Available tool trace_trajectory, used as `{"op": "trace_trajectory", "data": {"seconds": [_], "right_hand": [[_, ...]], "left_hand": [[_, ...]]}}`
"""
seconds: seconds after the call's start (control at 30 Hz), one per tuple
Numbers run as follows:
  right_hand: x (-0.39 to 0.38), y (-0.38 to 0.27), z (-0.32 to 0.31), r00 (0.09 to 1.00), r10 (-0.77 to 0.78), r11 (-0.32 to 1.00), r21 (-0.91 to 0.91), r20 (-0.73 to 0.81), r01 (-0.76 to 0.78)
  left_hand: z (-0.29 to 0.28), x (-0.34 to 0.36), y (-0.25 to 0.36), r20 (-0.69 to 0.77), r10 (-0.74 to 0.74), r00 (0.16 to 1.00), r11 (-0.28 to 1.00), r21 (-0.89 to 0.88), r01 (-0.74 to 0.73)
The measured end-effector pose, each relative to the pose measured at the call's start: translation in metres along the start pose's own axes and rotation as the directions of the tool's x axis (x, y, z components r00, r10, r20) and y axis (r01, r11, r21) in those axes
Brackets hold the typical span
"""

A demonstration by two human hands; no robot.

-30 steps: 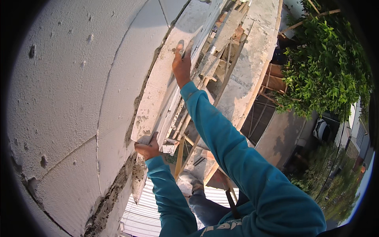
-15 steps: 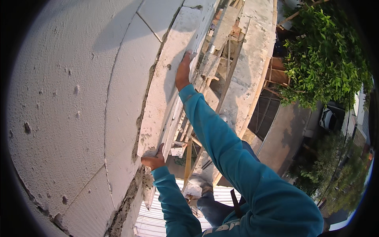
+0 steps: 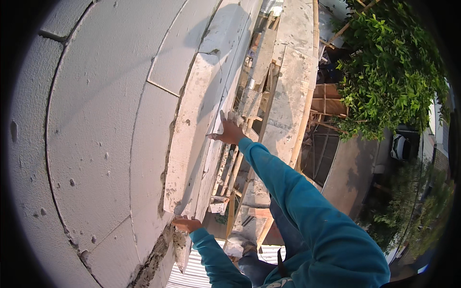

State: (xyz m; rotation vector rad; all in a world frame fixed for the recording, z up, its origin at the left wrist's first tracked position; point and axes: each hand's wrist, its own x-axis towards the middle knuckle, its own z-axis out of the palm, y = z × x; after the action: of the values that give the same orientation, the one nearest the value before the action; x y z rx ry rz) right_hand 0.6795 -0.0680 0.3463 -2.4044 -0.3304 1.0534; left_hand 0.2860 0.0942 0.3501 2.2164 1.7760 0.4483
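A long pale slab point(image 3: 185, 127), stained with mortar, lies along the white block wall point(image 3: 91, 129). My left hand point(image 3: 188, 223) is at the slab's lower end, fingers curled against it. My right hand point(image 3: 228, 129) is farther up, beside the slab's right edge, thumb and fingers spread apart over a narrow white ledge. A rough dark mortar seam point(image 3: 155, 261) runs down the wall below my left hand. My teal sleeves cover both forearms.
Scaffolding planks point(image 3: 293, 115) and poles run along the right, with my legs point(image 3: 283, 225) among them. Below are a corrugated white roof point(image 3: 182, 273), a paved ground point(image 3: 350, 177) and a parked vehicle point(image 3: 401, 146). A leafy tree point(image 3: 389, 72) fills the upper right.
My right hand has slid toward me along the slab and opened from its grip. My left hand stays at the lower end. The view has shifted, showing more of the wall's upper joints.
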Motion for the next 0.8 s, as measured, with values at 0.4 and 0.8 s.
{"op": "trace_trajectory", "data": {"seconds": [0.4,0.8], "right_hand": [[0.149,0.01,-0.235,0.418,-0.032,0.889,0.166,-0.908,0.428],[0.347,-0.008,-0.383,0.409,-0.314,0.949,-0.269,-0.857,0.165]], "left_hand": [[0.031,0.07,0.341,0.26,0.912,0.316,0.387,-0.301,-0.871],[0.05,0.093,0.341,0.351,0.896,0.273,0.402,-0.376,-0.835]]}}
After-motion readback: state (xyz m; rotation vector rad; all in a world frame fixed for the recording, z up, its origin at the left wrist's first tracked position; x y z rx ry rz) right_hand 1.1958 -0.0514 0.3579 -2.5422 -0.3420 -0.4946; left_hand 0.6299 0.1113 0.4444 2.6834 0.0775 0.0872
